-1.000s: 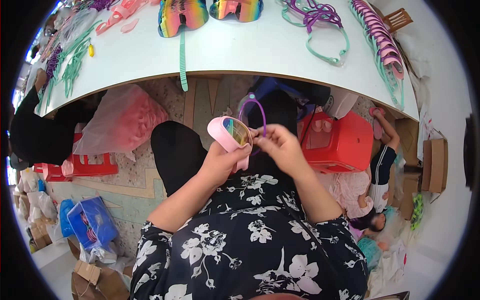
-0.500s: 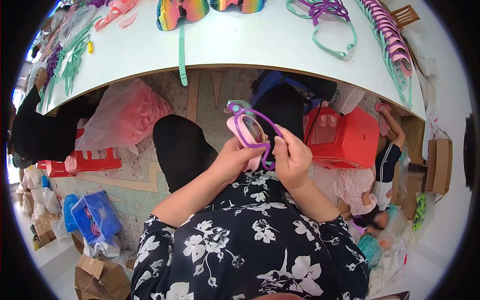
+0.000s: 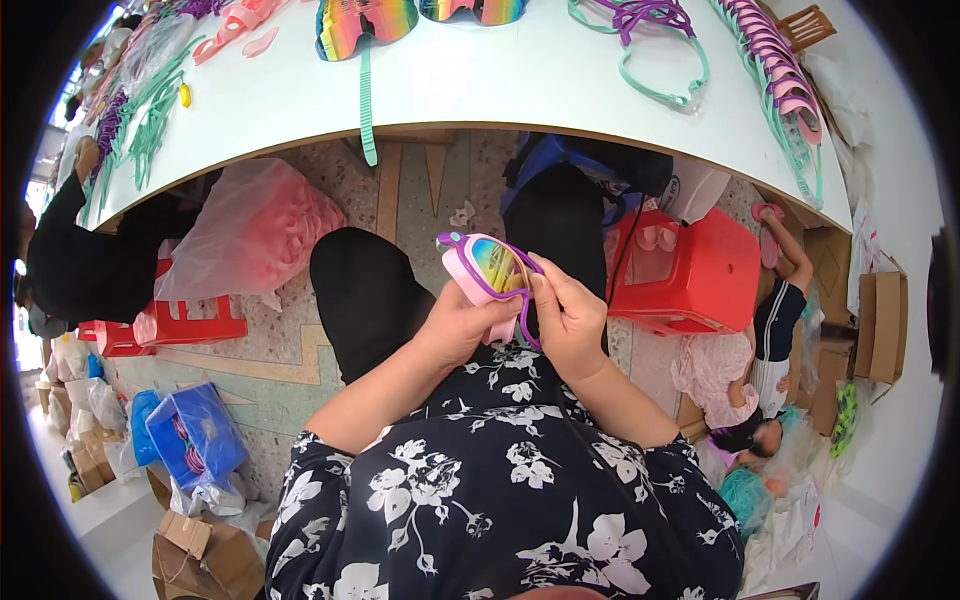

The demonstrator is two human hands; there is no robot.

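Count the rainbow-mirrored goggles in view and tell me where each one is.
3. One pair of goggles is held between the left hand and right hand; two more lie on the white table, one left of the other, both cut off by the frame.

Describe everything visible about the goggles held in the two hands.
The goggles have a pink plastic-looking frame with purple trim and one mirrored rainbow lens. They sit tilted over the person's lap, below the white table edge. The left hand grips the frame from below; the right hand pinches its right end, where a purple strip runs down.
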